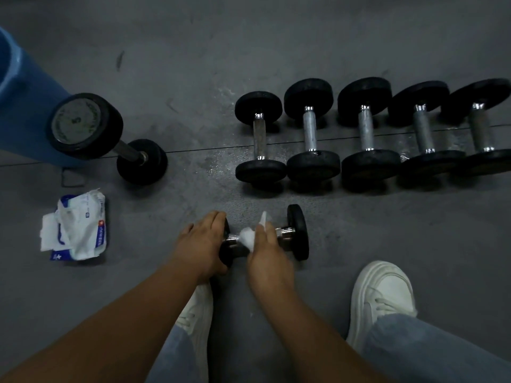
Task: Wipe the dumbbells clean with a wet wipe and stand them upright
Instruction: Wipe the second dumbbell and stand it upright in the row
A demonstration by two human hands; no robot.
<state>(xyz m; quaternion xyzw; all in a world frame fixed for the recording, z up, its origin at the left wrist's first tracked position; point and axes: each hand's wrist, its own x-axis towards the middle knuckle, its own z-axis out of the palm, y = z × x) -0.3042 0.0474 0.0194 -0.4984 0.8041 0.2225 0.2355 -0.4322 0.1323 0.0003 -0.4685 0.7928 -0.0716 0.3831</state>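
Beside the shoe (383, 294), left hand (203, 239) grips the likely heavy dumbbell (298, 232) by its end; right hand (266, 255) pinches soft wipe (247, 237) round its handle (284, 233).

Footwear: left sneaker (197, 310) and right sneaker (383, 294), a white lace-up pair with thick pale soles and rounded toes.
Legwear: light blue-grey jeans (431, 352), hems lying over the shoe tops.
Forearms (124, 322): uncovered.
Left hand (200, 241), right hand (269, 261): bare.
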